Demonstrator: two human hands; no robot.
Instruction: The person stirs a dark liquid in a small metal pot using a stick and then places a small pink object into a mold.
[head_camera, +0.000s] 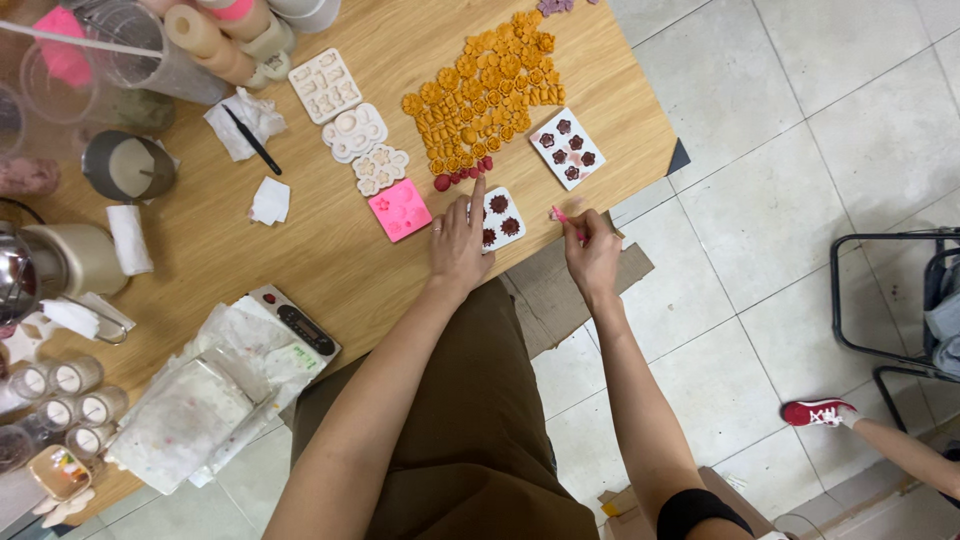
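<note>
At frame centre, I see the left hand (458, 245) lying flat, fingers spread, on the white silicone mould with dark red flower castings (500, 217), apparently to pin it against the wooden tabletop (300, 250). The right hand (592, 252) pinches a slim pink tool (562, 219) just right of that mould. 1 similar white mould (567, 147) and the orange wax castings (485, 90) lie above, within reach.

1. Your L hand (458, 245): flat, palm down, index finger stretched fwd, arm extended.
2. Your R hand (594, 255): fingers pinched shut, wrist bent, forearm bare, dark band near elbow.
</note>
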